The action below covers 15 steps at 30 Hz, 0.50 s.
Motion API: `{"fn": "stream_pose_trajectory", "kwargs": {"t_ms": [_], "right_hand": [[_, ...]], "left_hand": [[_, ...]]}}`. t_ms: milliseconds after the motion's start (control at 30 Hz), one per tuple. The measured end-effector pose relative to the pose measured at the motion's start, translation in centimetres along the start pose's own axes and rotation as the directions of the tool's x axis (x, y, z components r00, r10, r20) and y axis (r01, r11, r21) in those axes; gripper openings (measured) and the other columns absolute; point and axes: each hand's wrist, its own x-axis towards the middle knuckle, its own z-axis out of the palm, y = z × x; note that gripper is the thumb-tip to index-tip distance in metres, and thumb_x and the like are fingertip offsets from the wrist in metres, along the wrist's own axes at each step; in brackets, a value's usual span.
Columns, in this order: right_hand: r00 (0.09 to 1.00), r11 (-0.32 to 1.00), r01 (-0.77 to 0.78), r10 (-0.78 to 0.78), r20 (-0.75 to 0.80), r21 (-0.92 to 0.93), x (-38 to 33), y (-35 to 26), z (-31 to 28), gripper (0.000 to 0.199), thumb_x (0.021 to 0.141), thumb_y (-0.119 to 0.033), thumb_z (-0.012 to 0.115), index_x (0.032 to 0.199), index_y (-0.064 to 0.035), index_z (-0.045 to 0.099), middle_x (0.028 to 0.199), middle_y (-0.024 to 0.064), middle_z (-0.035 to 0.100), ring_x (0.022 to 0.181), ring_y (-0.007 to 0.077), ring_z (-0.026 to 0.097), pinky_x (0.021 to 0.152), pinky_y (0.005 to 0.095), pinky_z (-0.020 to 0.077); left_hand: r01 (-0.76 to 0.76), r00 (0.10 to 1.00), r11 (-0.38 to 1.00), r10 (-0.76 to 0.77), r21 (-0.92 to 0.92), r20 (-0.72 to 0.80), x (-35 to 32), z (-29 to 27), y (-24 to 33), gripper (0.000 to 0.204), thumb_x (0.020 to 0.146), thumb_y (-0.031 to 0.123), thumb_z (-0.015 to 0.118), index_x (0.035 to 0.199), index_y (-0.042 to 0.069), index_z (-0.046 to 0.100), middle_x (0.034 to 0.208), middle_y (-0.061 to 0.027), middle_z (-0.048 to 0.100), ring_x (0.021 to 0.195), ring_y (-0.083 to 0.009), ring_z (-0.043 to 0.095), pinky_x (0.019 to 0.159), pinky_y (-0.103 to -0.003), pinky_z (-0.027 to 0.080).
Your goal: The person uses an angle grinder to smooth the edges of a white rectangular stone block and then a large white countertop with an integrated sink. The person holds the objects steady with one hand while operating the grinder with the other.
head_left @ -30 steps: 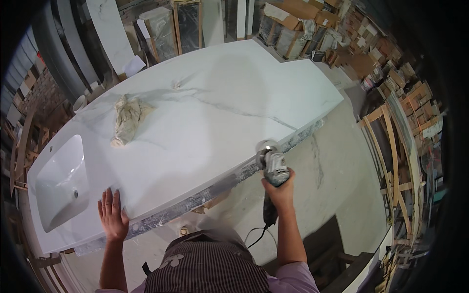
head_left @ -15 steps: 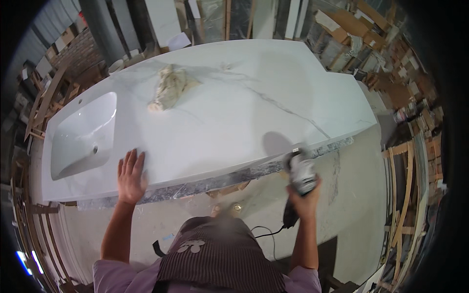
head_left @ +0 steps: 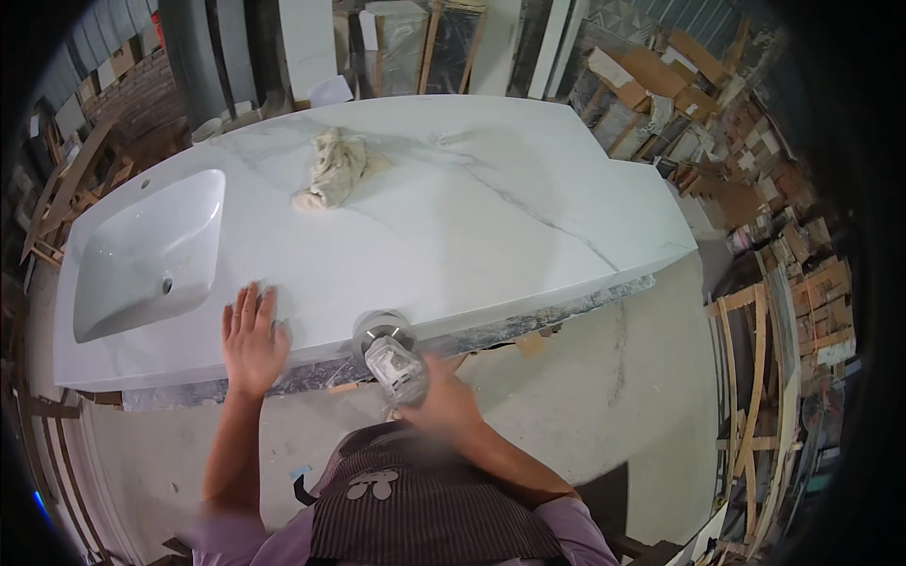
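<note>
Our left hand (head_left: 251, 341) lies flat, fingers spread, on the white worktop (head_left: 453, 236); right hand (head_left: 444, 401) grips a grinder (head_left: 392, 357) at its edge

**Bright slab, smeared hand**

Even light fell from overhead, and the white countertop (head_left: 453, 217) shone without hard glare. The right hand (head_left: 442, 401) and its grinder (head_left: 392, 358) were smeared by motion blur. Straight edges bowed outward, and the rim darkened to black at the corners.
</note>
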Motion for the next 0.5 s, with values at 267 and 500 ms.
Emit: {"fn": "stream_pose_trajectory", "kwargs": {"t_ms": [267, 500], "right_hand": [[0.949, 0.977, -0.095, 0.146, -0.278, 0.189, -0.8, 5.6, -4.2, 0.088, 0.070, -0.030, 0.083, 0.138, -0.0012, 0.035, 0.115, 0.0257, 0.063, 0.105, 0.0433, 0.063, 0.086, 0.0465, 0.0518], [0.847, 0.936, -0.100, 0.258, -0.466, 0.337, -0.8, 12.9, -10.7, 0.089, 0.067, -0.023, 0.086, 0.131, 0.0034, 0.030, 0.112, 0.0274, 0.061, 0.103, 0.0372, 0.064, 0.088, 0.0418, 0.0515]], "left_hand": [[-0.046, 0.998, 0.999, 0.045, 0.026, 0.032, -0.1, 0.1, -0.6, 0.056, 0.089, 0.023, 0.050, 0.144, 0.010, 0.045, 0.151, -0.0171, 0.041, 0.141, -0.0360, 0.035, 0.116, -0.054, 0.023], [0.085, 0.993, 0.990, -0.093, 0.114, 0.067, 0.8, 2.3, 4.4, 0.057, 0.096, 0.023, 0.046, 0.149, 0.007, 0.037, 0.152, -0.0223, 0.035, 0.142, -0.0402, 0.031, 0.115, -0.057, 0.020]]}}
